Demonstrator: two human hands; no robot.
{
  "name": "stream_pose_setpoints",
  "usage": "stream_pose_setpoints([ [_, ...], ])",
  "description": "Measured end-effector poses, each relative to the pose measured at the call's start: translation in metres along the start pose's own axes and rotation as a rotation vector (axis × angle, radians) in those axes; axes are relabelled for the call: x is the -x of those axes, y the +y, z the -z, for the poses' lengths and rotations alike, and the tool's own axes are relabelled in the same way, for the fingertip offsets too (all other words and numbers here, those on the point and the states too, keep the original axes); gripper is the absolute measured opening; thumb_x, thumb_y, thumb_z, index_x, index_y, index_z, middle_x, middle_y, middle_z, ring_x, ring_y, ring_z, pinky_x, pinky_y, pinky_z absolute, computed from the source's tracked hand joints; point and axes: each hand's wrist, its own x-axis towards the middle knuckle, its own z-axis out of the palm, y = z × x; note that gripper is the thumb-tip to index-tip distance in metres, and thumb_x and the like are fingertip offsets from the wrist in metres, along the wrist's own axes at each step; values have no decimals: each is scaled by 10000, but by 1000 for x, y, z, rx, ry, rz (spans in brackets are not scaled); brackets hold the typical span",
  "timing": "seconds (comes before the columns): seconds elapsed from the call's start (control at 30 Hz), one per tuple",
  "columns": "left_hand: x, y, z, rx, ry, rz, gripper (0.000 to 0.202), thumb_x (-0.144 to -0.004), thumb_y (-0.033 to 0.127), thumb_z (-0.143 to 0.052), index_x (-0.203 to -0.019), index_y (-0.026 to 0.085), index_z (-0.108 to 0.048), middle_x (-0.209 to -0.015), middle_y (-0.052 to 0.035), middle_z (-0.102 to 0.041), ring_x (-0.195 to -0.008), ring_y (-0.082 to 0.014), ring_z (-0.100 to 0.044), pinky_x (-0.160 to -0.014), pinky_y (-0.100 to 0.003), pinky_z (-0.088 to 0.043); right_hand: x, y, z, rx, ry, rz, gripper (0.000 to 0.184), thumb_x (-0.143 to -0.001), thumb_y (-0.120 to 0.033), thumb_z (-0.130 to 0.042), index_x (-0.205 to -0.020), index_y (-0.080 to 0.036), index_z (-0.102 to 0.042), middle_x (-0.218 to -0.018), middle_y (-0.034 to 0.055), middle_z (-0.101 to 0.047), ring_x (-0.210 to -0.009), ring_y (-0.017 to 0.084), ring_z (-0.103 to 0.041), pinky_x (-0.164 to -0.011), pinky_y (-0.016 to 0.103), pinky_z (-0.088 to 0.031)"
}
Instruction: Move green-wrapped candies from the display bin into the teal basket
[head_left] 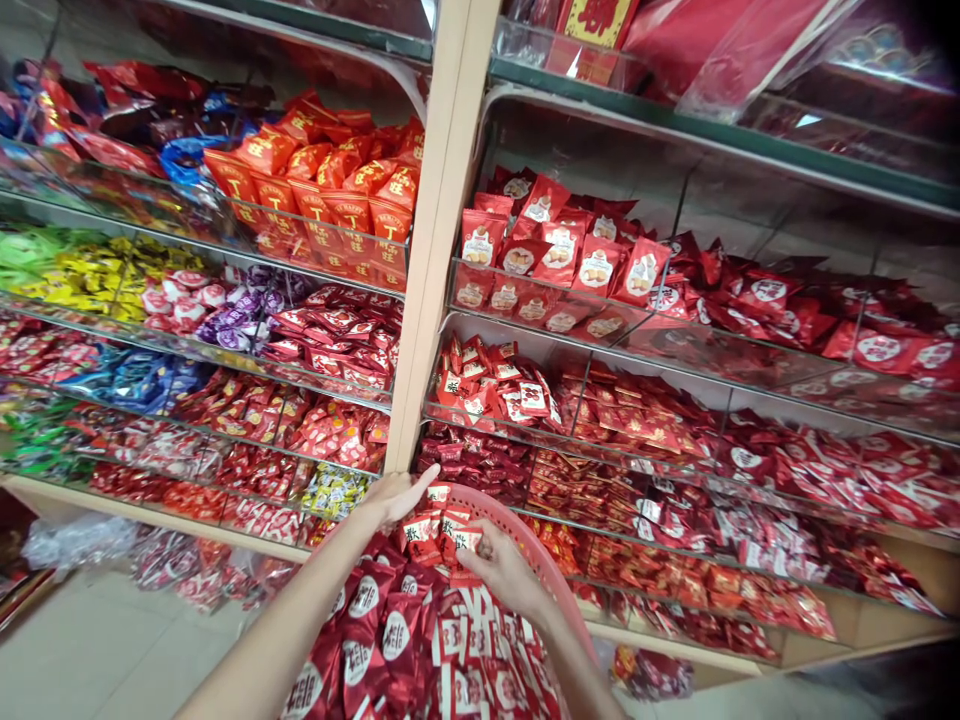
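Observation:
My right hand (506,565) is inside a pink plastic basket (551,550), its thumb and fingers closed on a small red-and-white candy packet (466,540) with black lettering. A few matching packets lie beside it at the basket's far side. At the far left of the basket, my left hand (394,495) has one digit stretched out to the right; its other fingers are mostly hidden. Dark red packets with white ovals (396,635) fill the basket's left part. Rows of red-and-white packets (480,645) fill the near right part.
Tiered shelves with clear fronts hold wrapped sweets on both sides of a pale wooden post (442,200). Similar red-and-white packets (499,385) sit in a bin beyond the basket. Bagged sweets (180,565) lie on the floor at left, with another bag (651,672) at lower right.

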Motion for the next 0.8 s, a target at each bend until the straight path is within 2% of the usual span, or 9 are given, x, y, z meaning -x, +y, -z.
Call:
stream_pose_setpoints([
  [0.1, -1, 1, 1, -3, -10, 9, 842, -714, 788, -53, -620, 184, -632, -784, -157, -686, -825, -309, -629, -710, -369, -439, 3, 1, 7, 215, -102, 9, 261, -691, -326, -647, -930, -240, -582, -641, -49, -529, -580, 122, -461, -562, 231, -332],
  [0.2, 0, 1, 1, -10, -4, 3, 836, -720, 781, -68, -649, 180, -646, -818, -161, -690, -833, -306, -632, -713, -364, -439, 4, 0, 10, 378, -178, 17, 201, -693, -267, -636, -881, -233, -573, -649, -47, -523, -599, 122, -465, -572, 227, -319],
  [0.4, 5, 2, 2, -5, 2, -15, 832, -733, 768, -71, -657, 177, -652, -794, -152, -690, -786, -291, -641, -700, -353, -444, 2, -6, 6, 641, -264, 42, 109, -717, -243, -611, -822, -220, -598, -792, -2, -584, -809, 179, -504, -720, 287, -352],
  [0.57, 2, 1, 1, -11, 12, -10, 840, -724, 779, -76, -663, 172, -653, -837, -166, -688, -826, -299, -639, -701, -353, -446, 0, 2, 0, 707, -279, 32, 94, -776, -255, -564, -819, -212, -635, -832, 26, -605, -911, 216, -500, -795, 337, -354],
  [0.67, 0, 0, 0, -11, -8, -7, 850, -723, 780, -61, -628, 171, -646, -778, -165, -688, -796, -291, -645, -710, -349, -445, -1, 6, -3, 736, -268, 82, 93, -775, -219, -566, -822, -217, -647, -885, 30, -618, -945, 214, -499, -816, 333, -352],
  [0.8, -3, -2, -2, -22, 23, -8, 867, -718, 784, -68, -713, 156, -666, -841, -177, -689, -837, -301, -641, -724, -356, -446, -5, -6, -3, 781, -269, 130, 95, -765, -229, -593, -841, -207, -645, -872, 24, -638, -932, 203, -513, -790, 304, -363],
])
